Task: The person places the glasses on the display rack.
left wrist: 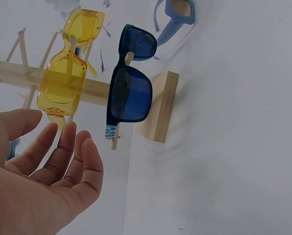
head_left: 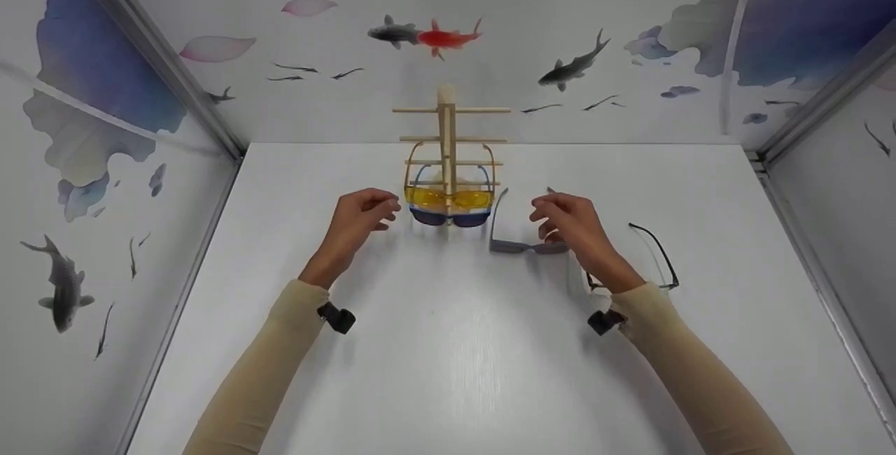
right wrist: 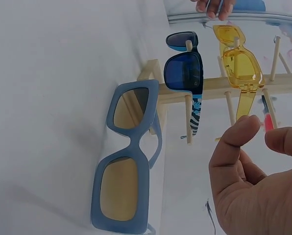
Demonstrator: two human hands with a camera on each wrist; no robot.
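Yellow glasses point(head_left: 472, 199) rest on a wooden display rack point(head_left: 446, 122), directly above blue-lensed dark sunglasses point(head_left: 470, 220) on a lower peg. My left hand point(head_left: 355, 220) is beside the yellow pair, its loosely bent fingertips close to the hinge in the left wrist view, with a gap between thumb and fingers. To the right of the rack my right hand point(head_left: 575, 222) hovers over grey-blue framed sunglasses point(right wrist: 130, 142) on the table. Its thumb and index finger are apart and hold nothing; the index fingertip overlaps the yellow temple in the right wrist view.
Thin black-framed glasses point(head_left: 672, 269) lie on the white table point(head_left: 434, 371) at the right, partly covered by my right wrist. Upper rack pegs point(head_left: 483, 110) stick out sideways. Panels with painted fish point(head_left: 448, 38) enclose the table at the back and sides.
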